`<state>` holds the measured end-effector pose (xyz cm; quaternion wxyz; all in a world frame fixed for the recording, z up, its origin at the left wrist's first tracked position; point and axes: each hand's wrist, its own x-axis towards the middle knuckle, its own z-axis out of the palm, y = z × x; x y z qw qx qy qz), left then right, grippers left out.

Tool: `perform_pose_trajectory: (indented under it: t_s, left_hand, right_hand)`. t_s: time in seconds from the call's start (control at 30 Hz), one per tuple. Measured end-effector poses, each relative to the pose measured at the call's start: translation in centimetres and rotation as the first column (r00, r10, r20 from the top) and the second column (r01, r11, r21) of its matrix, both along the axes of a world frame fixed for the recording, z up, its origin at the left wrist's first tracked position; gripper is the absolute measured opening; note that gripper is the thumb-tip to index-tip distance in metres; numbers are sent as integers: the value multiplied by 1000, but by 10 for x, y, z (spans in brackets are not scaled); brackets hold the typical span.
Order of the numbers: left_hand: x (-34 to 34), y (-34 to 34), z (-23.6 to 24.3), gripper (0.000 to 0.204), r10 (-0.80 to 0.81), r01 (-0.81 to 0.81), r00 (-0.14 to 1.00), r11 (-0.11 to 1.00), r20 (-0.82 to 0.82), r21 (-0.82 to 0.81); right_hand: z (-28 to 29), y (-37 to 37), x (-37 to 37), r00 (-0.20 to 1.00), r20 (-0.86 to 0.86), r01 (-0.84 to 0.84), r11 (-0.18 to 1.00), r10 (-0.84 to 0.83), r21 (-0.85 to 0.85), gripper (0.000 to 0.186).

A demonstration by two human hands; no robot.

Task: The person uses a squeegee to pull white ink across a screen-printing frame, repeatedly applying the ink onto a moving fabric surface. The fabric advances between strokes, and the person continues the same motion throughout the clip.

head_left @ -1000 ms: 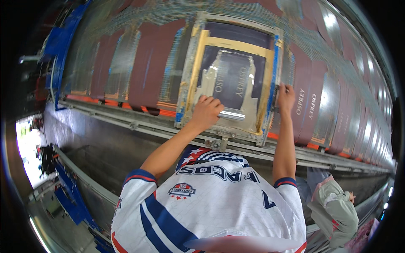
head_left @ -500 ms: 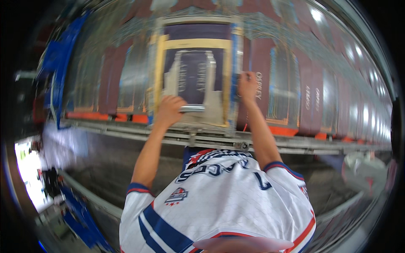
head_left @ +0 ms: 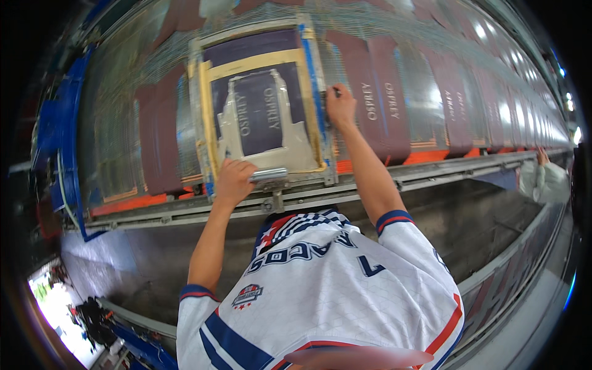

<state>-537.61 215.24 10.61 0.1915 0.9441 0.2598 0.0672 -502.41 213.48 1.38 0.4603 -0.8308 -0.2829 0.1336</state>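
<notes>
A screen-printing frame [head_left: 195, 71] lies on the long table in front of me, edged with yellow and blue tape. Pale grey ink [head_left: 296, 148] is spread in an uneven border round its dark middle, where light lettering shows. At the frame's near end, my left hand [head_left: 235, 184] is closed round the left part of a squeegee [head_left: 271, 175] with a shiny metal bar. My right hand [head_left: 341, 106] is a fist beside the frame's right edge. Something small and dark shows at its fingers, too small to name.
Maroon fabric panels [head_left: 161, 132] lie in a row along the table, several with light lettering. A metal rail [head_left: 364, 176] runs along its near edge. Blue metalwork [head_left: 61, 123] stands at the left end. Another person's pale clothing [head_left: 542, 182] shows far right.
My view has turned, so the table now slants. The squeegee and my left hand have come nearer the frame's near end. Beside the frame, more of the right-hand maroon panel shows.
</notes>
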Motion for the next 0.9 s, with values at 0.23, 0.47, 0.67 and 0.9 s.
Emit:
perform_pose_trajectory:
  t_s: [0.23, 0.47, 0.67, 0.9]
  left_hand:
    - [25, 52, -1, 21, -37, 22, 986, 996, -164, -90]
    - [83, 176, -19, 26, 9, -4, 996, 998, -86, 57]
    - [120, 232, -1, 26, 41, -52, 982, 997, -182, -60]
    - [129, 239, -18, 22, 56, -53, 994, 998, -94, 30]
  right_hand:
    - [-4, -4, 11, 996, 31, -74, 989, 79, -125, 30]
    - [45, 11, 27, 957, -32, -257, 786, 289, -562, 30]
    - [93, 92, 14, 749, -30, -663, 748, 662, -34, 44]
    - [80, 168, -23, 477, 32, -775, 438, 878, -456, 28]
